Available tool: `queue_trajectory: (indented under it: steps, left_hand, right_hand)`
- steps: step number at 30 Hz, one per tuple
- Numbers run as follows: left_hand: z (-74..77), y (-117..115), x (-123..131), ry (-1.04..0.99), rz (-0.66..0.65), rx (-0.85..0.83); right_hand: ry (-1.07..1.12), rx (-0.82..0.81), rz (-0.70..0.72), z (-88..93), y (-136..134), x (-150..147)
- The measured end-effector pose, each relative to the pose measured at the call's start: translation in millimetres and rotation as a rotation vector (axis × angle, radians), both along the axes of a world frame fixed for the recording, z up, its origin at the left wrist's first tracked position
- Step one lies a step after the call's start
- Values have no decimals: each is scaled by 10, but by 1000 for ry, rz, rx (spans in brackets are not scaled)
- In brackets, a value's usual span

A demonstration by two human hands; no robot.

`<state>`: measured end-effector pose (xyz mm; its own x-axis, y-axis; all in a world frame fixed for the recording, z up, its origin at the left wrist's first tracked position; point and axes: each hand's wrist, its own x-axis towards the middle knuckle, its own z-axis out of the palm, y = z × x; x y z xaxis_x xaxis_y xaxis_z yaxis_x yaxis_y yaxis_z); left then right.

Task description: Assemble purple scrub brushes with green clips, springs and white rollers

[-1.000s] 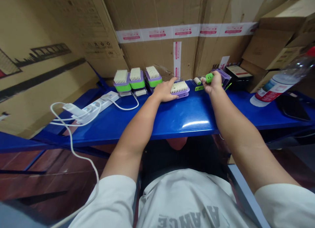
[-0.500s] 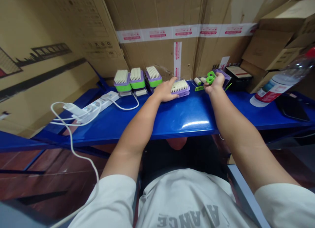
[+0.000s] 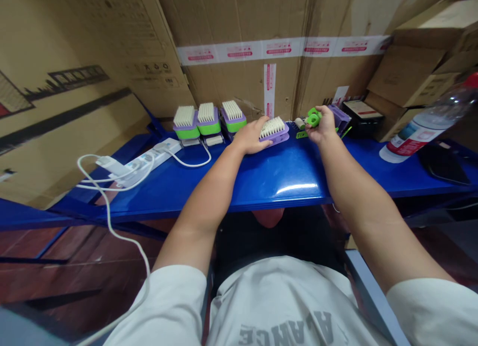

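My left hand (image 3: 253, 137) is closed round the left end of a purple block with cream bristles (image 3: 274, 129), like a brush, resting on the blue table. Between the fingers of my right hand (image 3: 323, 125) is a bright green plastic part (image 3: 313, 118) with round openings. A small cream roller (image 3: 299, 123) and a flat green piece (image 3: 302, 135) lie just left of that hand. Partly hidden behind it is a purple plastic housing (image 3: 339, 118). Three green and purple bristle-topped units (image 3: 187, 124) stand in a row to the left.
A white power strip (image 3: 149, 159) with cables lies on the left of the blue table (image 3: 276, 172). Tall cardboard (image 3: 231, 17) backs the table. At the right are a black box (image 3: 362, 118), a tilted water bottle (image 3: 418, 129), a dark phone-like slab (image 3: 444, 162) and open cartons (image 3: 411, 77).
My right hand has shifted slightly left with the green part, and its wrist has turned. The left hand stays on the bristled block, which has tilted slightly.
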<state>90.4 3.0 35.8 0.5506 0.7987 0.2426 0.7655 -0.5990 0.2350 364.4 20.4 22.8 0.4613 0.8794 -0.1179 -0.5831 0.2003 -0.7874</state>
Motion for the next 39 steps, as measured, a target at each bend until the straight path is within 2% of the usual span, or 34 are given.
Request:
queue_trajectory:
  steps: [4,8,16,23,31,39]
  left_hand:
    - [2,7,-1,-3,-2,5]
    - [-5,20,-1,-4,-1,6]
    - [-38,56,-4,-67,-6,7]
    - [-42,59,-4,-64,-1,3]
    - [-191,263,-38,-228,-57,-21]
    - [-261,356,-47,-276,-119,-54]
  right_hand:
    - [-67,-47,103,-5,1,-65]
    - [-107,-103,123,-36,30,-79]
    - [-199,42,214,-53,-88,-173]
    - [-293,4,247,-57,-166,-249]
    - [-474,50,530,-131,-106,-115]
    - [-620,56,611,-123,-119,-72]
